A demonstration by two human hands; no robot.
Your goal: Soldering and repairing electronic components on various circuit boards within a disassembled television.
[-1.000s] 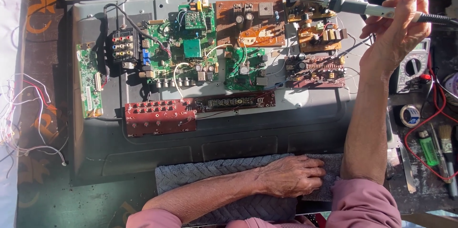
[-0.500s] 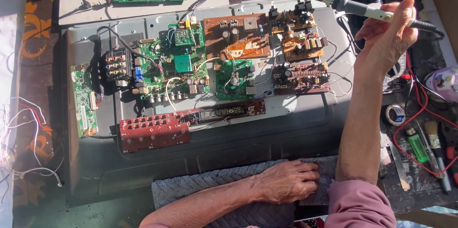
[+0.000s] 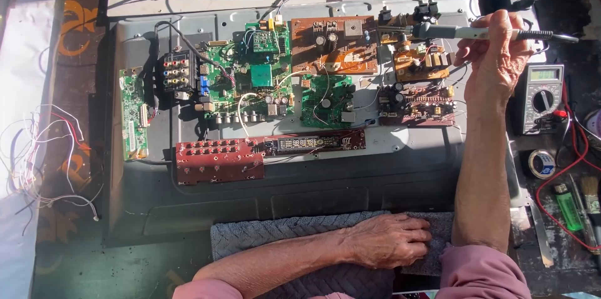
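**Soldering iron held level over the right-hand boards**

Head view: The right hand (image 3: 494, 55) is raised over the upper right of the grey metal panel (image 3: 325, 180), its fingers clamped round the handle of a soldering iron (image 3: 463, 33). The iron lies nearly level, its long axis running left to right: the tip points left, toward the brown circuit board (image 3: 335, 42), and the dark cord end sticks out to the right past the hand. The tip end sits over the small orange board (image 3: 416, 64), just left of the knuckles; whether it touches anything I cannot tell.

The left hand (image 3: 391, 242) is well apart from that work, lying palm down with fingers loosely curled on a grey cloth (image 3: 263, 236) at the near edge of the panel. It holds nothing. So the right hand is the nearer one to the boards by far, and they lie to its left and slightly below.

Beside the right forearm, on the dark tabletop (image 3: 81, 42), sit a multimeter (image 3: 541, 95), a roll of tape (image 3: 541, 163) and a green lighter (image 3: 568, 206). The green main board (image 3: 250, 80) lies farther left.
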